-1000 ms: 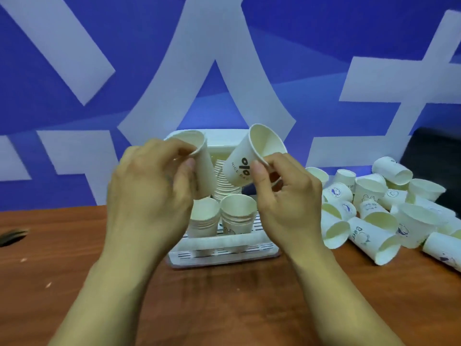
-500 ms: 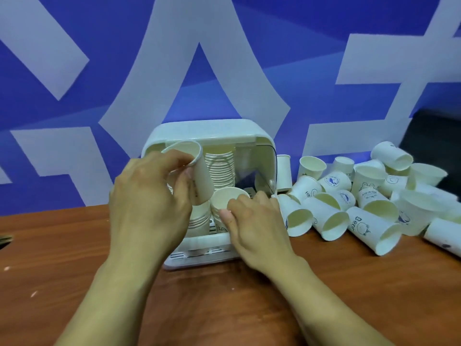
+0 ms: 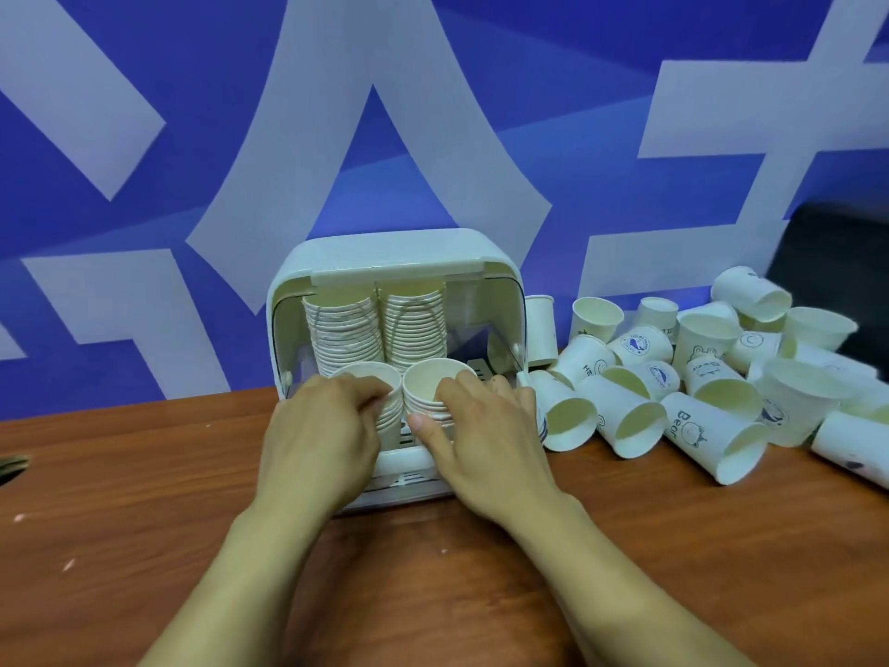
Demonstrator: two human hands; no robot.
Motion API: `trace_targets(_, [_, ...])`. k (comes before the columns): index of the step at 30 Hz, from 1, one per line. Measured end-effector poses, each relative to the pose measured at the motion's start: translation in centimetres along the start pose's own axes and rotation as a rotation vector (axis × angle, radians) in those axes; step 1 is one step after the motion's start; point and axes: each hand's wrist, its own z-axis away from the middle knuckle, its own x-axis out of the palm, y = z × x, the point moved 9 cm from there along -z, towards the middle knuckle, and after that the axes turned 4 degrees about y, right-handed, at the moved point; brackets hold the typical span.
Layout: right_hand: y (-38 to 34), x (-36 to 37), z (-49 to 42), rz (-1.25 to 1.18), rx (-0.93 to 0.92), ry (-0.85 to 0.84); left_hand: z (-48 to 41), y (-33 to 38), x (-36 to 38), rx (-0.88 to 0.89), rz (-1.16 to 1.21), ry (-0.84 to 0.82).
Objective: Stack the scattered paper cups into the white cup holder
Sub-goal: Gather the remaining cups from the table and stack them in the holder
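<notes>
White cup holder [image 3: 399,255], left hand [image 3: 322,430] gripping its left stack [image 3: 392,411], right hand [image 3: 486,430] gripping its right stack [image 3: 428,387], loose cups [image 3: 625,416] at 3 o'clock

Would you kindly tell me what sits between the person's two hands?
Head view: two short stacks of nested white paper cups, in the white plastic cup holder, between left hand and right hand.

Wall [image 3: 216,65]: deep blue w/ big angular pale lilac-white strokes. Table [image 3: 144,512]: red-brown wood grain, few pale specks. Cup holder [image 3: 394,255]: white, faint bluish tint. Stacked cups [image 3: 344,329] in it: cream-white, rims showing as thin ridged lines. Loose cups [image 3: 692,433] at right: white outside, cream inside, blue prints, e.g. "Bear" w/ bear face, round blue logos. Black object [image 3: 837,252] far right.
</notes>
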Motion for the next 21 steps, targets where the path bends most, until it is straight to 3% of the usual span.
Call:
trace_targets(9, [0.0, 0.2, 0.1, -0.011, 0.017, -0.027, 0.3, -0.9, 3.1, 0.022, 0.021, -0.280])
trace_targets(21, [-0.2, 0.1, 0.5, -0.007, 0.031, 0.011, 0.5, -0.2, 2.6, 0.003, -0.099, -0.275])
